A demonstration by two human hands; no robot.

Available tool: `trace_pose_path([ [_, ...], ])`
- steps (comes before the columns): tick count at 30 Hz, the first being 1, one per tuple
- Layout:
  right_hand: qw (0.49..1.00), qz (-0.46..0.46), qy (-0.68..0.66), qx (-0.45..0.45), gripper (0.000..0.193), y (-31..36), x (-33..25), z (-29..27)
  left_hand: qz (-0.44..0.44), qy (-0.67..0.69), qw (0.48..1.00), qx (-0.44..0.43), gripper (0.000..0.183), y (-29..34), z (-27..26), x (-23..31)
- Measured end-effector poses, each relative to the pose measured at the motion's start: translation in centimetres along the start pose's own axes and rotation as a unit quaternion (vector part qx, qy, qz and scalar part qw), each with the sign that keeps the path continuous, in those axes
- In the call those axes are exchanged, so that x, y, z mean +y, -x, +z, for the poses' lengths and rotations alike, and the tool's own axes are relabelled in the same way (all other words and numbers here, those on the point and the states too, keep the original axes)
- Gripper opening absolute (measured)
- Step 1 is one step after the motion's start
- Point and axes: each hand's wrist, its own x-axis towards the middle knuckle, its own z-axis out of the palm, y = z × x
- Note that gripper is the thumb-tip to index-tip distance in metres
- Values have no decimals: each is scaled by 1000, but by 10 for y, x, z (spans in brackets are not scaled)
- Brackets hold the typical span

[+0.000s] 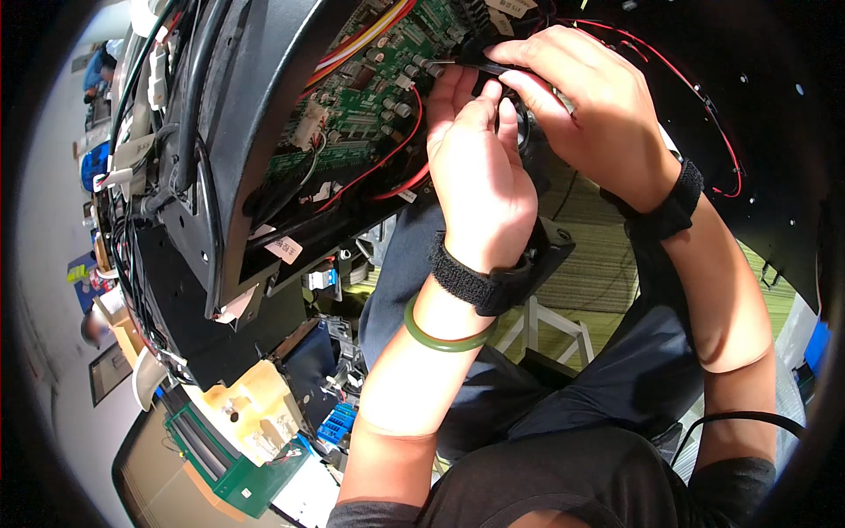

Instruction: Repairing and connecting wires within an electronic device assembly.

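My right hand [585, 106] is closed at the top centre, thumb and fingers pinching a slim black tool [493, 63]. A thin metal shaft sticks out of it to the left, over the green circuit board [374, 97]; its exact kind is unclear. Just below, my left hand [480, 167] has its palm toward me. Its fingers are bent and drawn together beside the board's edge, near black cabling; what they pinch is mostly hidden. Red wires [387, 158] run from the board past my left hand. The board sits inside a black metal housing [251, 150].
Bundled black cables [189, 97] with white tags hang along the housing's left side. A black panel [748, 106] with a red wire stands at right. Lower left are a green machine part [242, 480], a cream-coloured part [246, 409] and a blue connector block [337, 424]. A white frame [563, 330] stands below.
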Motion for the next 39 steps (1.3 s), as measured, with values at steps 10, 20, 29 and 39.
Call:
trace_pose_path([
  [10,999,14,-21,28,16,14,9,7,3,-7,1000,-22,33,2,-3,-5],
  [20,999,23,-27,3,17,10,13,9,-5,5,1000,-3,29,-1,-3,-11],
  [29,998,42,-35,-10,17,14,10,13,-36,-61,995,-64,22,10,-4,-16],
  [39,997,43,-29,-59,19,3,4,1,-6,-23,995,-94,29,11,-1,-17],
])
